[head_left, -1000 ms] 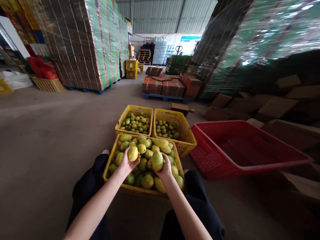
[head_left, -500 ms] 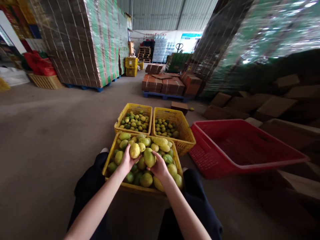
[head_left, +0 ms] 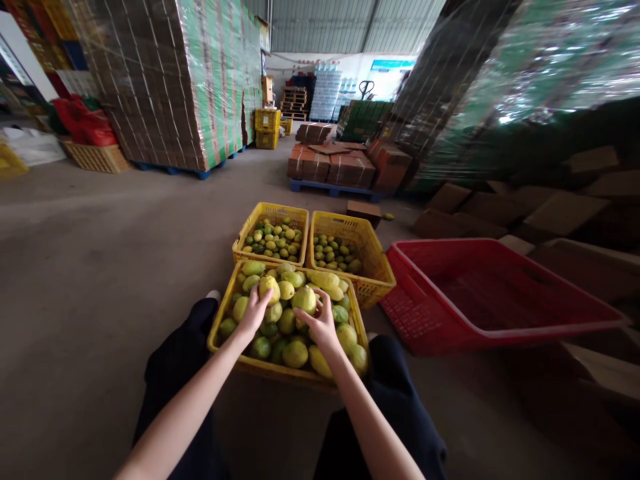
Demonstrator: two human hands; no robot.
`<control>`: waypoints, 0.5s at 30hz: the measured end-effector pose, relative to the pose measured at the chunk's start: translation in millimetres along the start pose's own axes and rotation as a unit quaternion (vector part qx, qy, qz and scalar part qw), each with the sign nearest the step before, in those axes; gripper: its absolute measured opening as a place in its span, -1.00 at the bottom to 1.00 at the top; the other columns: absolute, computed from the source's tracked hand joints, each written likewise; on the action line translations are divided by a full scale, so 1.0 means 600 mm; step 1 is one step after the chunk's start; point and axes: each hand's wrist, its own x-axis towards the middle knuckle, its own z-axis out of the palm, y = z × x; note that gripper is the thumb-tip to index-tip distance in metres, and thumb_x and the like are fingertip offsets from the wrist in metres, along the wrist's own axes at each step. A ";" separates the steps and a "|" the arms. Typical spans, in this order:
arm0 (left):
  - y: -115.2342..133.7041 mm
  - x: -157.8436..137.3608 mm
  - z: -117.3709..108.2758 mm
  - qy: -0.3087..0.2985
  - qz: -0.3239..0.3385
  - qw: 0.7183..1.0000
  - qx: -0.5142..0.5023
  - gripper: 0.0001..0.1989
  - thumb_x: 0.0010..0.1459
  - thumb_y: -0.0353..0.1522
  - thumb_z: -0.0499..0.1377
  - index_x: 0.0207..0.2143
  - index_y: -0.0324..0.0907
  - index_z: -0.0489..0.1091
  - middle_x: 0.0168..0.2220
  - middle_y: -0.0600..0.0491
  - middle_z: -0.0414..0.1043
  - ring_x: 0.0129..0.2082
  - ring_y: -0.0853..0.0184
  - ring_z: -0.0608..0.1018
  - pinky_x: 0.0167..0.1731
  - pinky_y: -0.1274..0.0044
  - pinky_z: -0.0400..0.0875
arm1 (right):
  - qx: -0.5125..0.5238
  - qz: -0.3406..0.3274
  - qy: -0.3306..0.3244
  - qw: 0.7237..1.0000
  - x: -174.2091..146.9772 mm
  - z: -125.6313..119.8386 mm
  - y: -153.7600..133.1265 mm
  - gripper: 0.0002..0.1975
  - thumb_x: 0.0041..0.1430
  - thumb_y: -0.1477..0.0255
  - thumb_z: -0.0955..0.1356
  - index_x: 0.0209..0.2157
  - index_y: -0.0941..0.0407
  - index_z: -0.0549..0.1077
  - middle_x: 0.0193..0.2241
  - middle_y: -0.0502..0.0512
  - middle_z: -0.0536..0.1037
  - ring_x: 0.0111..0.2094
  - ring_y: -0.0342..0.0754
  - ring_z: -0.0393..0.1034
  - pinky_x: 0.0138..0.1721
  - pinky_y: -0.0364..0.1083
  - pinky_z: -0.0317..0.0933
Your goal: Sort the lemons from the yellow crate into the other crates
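Note:
Both hands are over a yellow crate (head_left: 220, 293) heaped with large yellow-green lemons. My left hand (head_left: 254, 313) is closed round a yellow lemon (head_left: 269, 287) above the left part of the heap. Thumb and fingers of my right hand (head_left: 323, 325) curve about a greener lemon (head_left: 304, 300), a little to the right. Between the two hands, a smaller yellow lemon (head_left: 286, 289) rests on the pile. Some of the fruit under my palms is hidden.
Behind stand two more yellow crates, the left crate (head_left: 241, 240) and the right crate (head_left: 383, 270), holding smaller lemons. A red crate (head_left: 425, 313) is at the right, near cardboard boxes (head_left: 565, 217). Wrapped pallet stacks (head_left: 150, 87) rise on both sides.
The right-hand lemon has been raised and turned, its tip now pointing up, and the fingers have spread wider around it. The left-hand lemon has tilted and moved slightly away from me.

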 end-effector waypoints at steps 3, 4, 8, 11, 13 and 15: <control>0.006 -0.008 -0.003 -0.002 0.090 0.993 0.070 -0.55 -0.15 -0.68 0.36 -0.19 -0.17 0.45 -0.13 0.09 0.51 -0.02 0.32 0.51 -0.16 0.71 0.39 | -0.001 -0.039 0.040 0.998 0.002 -0.001 0.004 -0.40 -0.35 0.66 0.53 -0.20 -0.02 0.40 -0.22 -0.06 0.57 -0.20 -0.07 0.43 -0.29 -0.19 0.37; 0.007 -0.010 -0.004 -0.018 0.106 0.990 0.091 -0.51 -0.19 -0.68 0.38 -0.18 -0.17 0.46 -0.08 0.07 0.49 0.00 0.30 0.51 -0.13 0.70 0.40 | 0.014 -0.036 0.045 0.998 0.002 0.000 0.004 -0.43 -0.33 0.67 0.53 -0.22 -0.03 0.40 -0.21 -0.05 0.57 -0.14 -0.04 0.42 -0.28 -0.17 0.39; 0.009 -0.015 -0.007 -0.049 0.112 0.990 0.077 -0.45 -0.27 -0.68 0.41 -0.19 -0.12 0.50 0.02 0.03 0.46 0.12 0.26 0.45 -0.04 0.68 0.42 | 0.036 -0.027 0.036 0.998 -0.002 0.001 0.003 -0.48 -0.29 0.68 0.52 -0.28 -0.07 0.43 -0.19 -0.05 0.55 0.00 0.03 0.37 -0.24 -0.13 0.44; 0.009 -0.017 -0.008 -0.053 0.108 0.991 0.059 -0.48 -0.23 -0.66 0.40 -0.19 -0.10 0.50 0.08 0.02 0.43 0.21 0.21 0.37 -0.01 0.66 0.43 | 0.019 -0.034 0.022 0.999 -0.005 0.000 0.003 -0.44 -0.31 0.69 0.52 -0.26 -0.09 0.44 -0.15 -0.07 0.53 0.05 0.02 0.33 -0.18 -0.13 0.45; 0.008 -0.017 -0.007 -0.064 0.131 0.986 0.082 -0.48 -0.23 -0.66 0.40 -0.18 -0.10 0.51 0.12 0.00 0.39 0.25 0.17 0.32 -0.01 0.65 0.43 | 0.039 -0.009 0.024 0.999 -0.006 0.000 0.003 -0.43 -0.29 0.67 0.52 -0.23 -0.11 0.43 -0.13 -0.10 0.53 0.06 0.01 0.34 -0.18 -0.12 0.45; 0.006 -0.018 -0.005 -0.072 0.150 0.982 0.093 -0.46 -0.25 -0.66 0.41 -0.17 -0.11 0.52 0.12 -0.02 0.39 0.26 0.15 0.30 0.01 0.64 0.43 | 0.062 0.004 0.034 0.997 -0.006 0.000 0.003 -0.43 -0.28 0.66 0.52 -0.22 -0.11 0.42 -0.12 -0.09 0.54 0.06 0.03 0.35 -0.20 -0.11 0.46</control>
